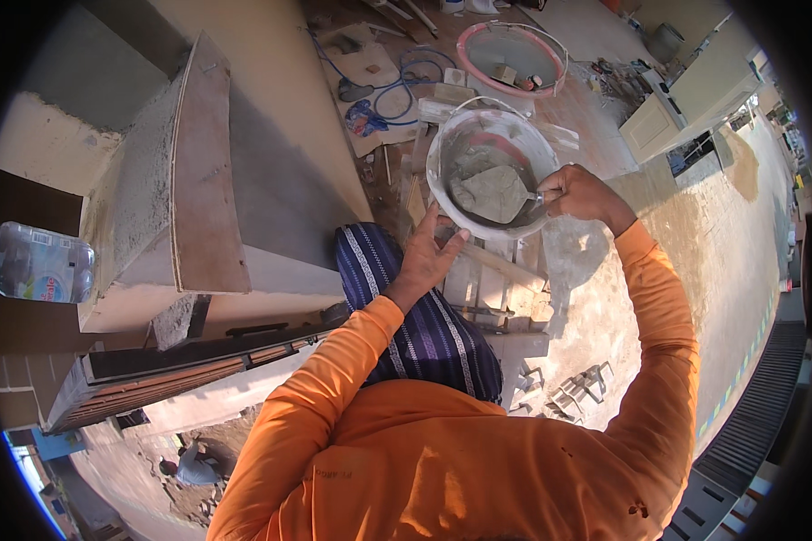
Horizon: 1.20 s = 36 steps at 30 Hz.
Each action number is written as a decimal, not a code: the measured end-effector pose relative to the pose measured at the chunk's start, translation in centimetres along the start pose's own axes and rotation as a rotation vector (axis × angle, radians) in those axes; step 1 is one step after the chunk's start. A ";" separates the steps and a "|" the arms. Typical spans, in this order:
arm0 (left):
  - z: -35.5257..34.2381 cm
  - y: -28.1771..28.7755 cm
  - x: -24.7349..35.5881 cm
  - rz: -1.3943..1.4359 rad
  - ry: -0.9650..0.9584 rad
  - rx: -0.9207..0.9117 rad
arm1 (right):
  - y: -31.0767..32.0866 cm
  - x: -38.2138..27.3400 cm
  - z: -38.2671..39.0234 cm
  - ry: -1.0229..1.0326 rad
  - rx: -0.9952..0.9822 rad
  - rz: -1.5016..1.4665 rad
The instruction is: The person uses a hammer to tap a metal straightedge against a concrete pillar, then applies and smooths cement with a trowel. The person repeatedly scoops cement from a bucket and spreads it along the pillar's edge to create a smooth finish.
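A whitish bucket (449, 144) holds wet grey mortar and has a reddish patch inside. My left hand (429, 252) grips its lower-left rim. My right hand (568, 189) is closed on the handle of a metal trowel (534, 197) at the bucket's right side. The trowel's blade is in the bucket, carrying or covered by a lump of mortar (494, 189). Wooden boards (505, 266) lie beneath the bucket. Dark patterned cloth (374, 261) covers my leg below my left hand.
A plastered ledge with a board edge (203, 180) stands left, near a plastic bottle (36, 261). A pink-rimmed tub (474, 41), blue hose (392, 95) and pale cabinet (650, 126) are ahead. Another person (194, 464) crouches far below at lower left.
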<state>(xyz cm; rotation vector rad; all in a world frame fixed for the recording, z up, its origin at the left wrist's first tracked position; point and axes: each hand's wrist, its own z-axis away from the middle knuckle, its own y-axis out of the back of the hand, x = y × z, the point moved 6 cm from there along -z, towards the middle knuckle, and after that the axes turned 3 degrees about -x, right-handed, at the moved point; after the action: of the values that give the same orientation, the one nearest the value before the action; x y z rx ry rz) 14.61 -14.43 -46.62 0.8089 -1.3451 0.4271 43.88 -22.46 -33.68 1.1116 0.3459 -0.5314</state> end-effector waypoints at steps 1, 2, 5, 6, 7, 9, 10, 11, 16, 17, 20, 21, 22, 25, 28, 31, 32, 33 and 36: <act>0.4 0.0 0.0 0.001 -0.017 0.007 | -0.2 0.8 0.3 -0.039 -0.018 -0.125; 0.8 -0.1 0.2 0.032 -0.031 -0.037 | -0.1 1.1 0.9 0.001 0.020 -0.286; 3.7 1.0 2.0 0.148 -0.043 -0.185 | -0.4 1.4 3.2 0.012 0.105 -0.612; 5.3 1.8 3.1 0.186 -0.041 -0.260 | -0.3 0.8 3.9 0.070 0.100 -0.683; 7.2 2.7 4.2 0.240 -0.024 -0.342 | -0.1 0.1 4.6 0.099 0.146 -0.745; 11.2 5.5 6.9 0.255 -0.077 -0.486 | 1.5 -1.3 5.6 0.091 0.164 -0.651; 13.3 7.3 8.3 0.297 -0.099 -0.584 | 2.3 -2.4 6.2 0.111 0.189 -0.617; 15.8 9.2 9.1 0.370 0.013 -0.687 | 3.2 -3.6 6.4 0.136 0.206 -0.613; 26.1 20.9 17.4 0.379 -0.105 -1.283 | 8.8 -11.6 6.6 0.300 0.234 -0.471; 27.3 24.2 19.6 0.315 -0.218 -1.225 | 9.7 -13.8 6.1 0.345 0.233 -0.437; 31.6 35.3 26.0 0.207 -0.499 -0.400 | 12.4 -21.3 4.4 0.543 0.300 -0.394; 33.4 39.0 26.9 0.095 -0.536 -0.012 | 13.4 -23.9 3.7 0.594 0.354 -0.344; 34.8 42.8 27.2 -0.056 -0.566 0.344 | 14.5 -26.6 3.2 0.660 0.415 -0.265; 37.4 52.6 25.9 -0.466 -0.305 1.149 | 16.7 -33.4 1.6 0.671 0.403 -0.086; 35.9 57.0 23.7 -0.967 -0.120 1.288 | 17.5 -39.2 0.7 0.726 0.682 0.287; 36.1 59.6 21.7 -0.686 -0.196 1.299 | 16.8 -43.2 -0.6 0.812 0.904 0.604; 36.1 59.7 21.5 -0.735 -0.150 1.282 | 16.2 -44.1 -1.1 0.852 0.953 0.700; 36.3 59.6 21.3 -0.752 -0.088 1.279 | 15.7 -44.6 -1.8 0.856 0.988 0.785; 36.6 58.9 21.1 -0.820 0.016 1.285 | 14.4 -45.1 -3.1 0.882 1.063 0.948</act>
<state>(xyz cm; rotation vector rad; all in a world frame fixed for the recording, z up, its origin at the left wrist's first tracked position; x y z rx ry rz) -47.24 -5.34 -9.87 2.2746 -0.4744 0.6053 14.79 -4.33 -0.90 2.3243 0.2270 0.7783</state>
